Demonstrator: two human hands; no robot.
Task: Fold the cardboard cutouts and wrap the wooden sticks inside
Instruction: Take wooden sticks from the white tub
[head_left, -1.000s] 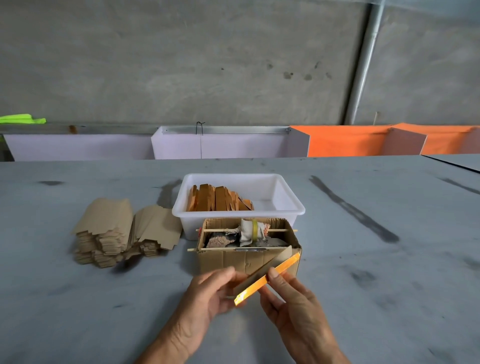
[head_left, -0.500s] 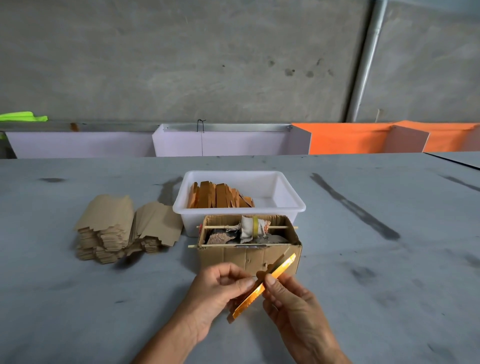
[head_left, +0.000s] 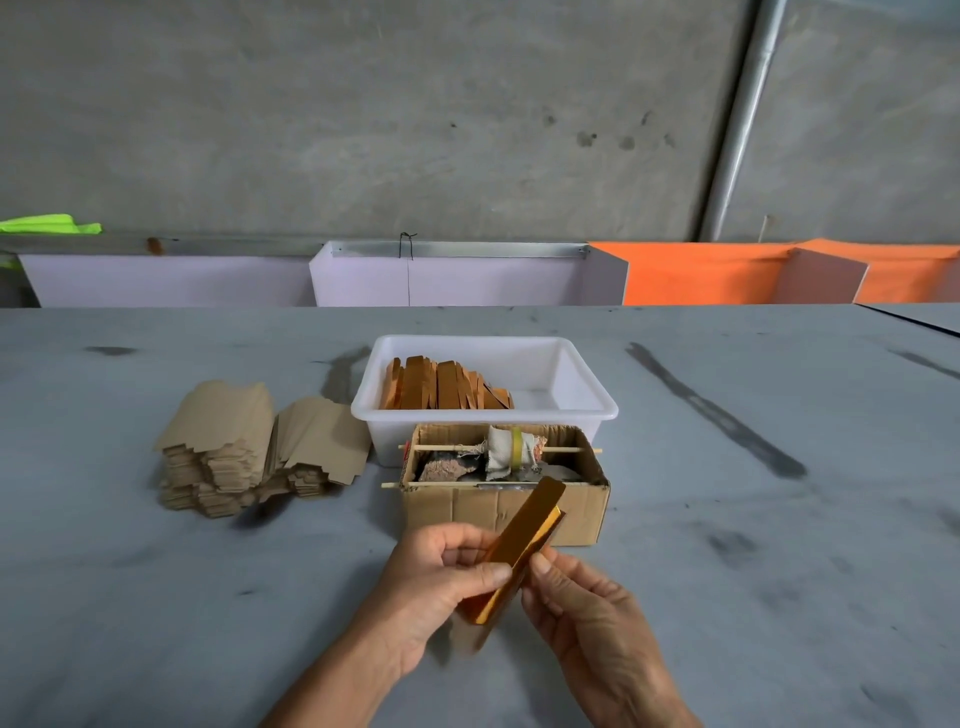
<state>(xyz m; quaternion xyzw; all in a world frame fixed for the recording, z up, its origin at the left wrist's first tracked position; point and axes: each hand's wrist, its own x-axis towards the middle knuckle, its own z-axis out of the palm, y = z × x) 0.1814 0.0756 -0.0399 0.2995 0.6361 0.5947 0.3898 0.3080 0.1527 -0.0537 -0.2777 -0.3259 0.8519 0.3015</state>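
Right now you have the folded cutout (head_left: 519, 551) up off the table (head_left: 156, 597) between both hands, slanting from 7 o'clock near your wrists toward 1 o'clock, its upper end in front of the cardboard box (head_left: 498, 506). Your left hand (head_left: 441, 577) has its thumb and curled fingers pinched round the lower half; your right hand (head_left: 587, 608) presses a thumb and fingertips on the edge at about the middle. Whether a wooden stick already sits inside I cannot tell.

Judging by its look, the piece is light, thin and glossy gold-orange outside, so it will likely slide under dry fingers and spring open if you ease off. Keep your grip near the middle, on the overlapping flap, not on the free upper tip, which seems to gape a little.

The unfolded cutouts (head_left: 244, 447) lie stacked at 10 o'clock from your hands; the finished gold pieces (head_left: 436, 387) stand in the white tub (head_left: 587, 410) at 12 o'clock, just behind the box.
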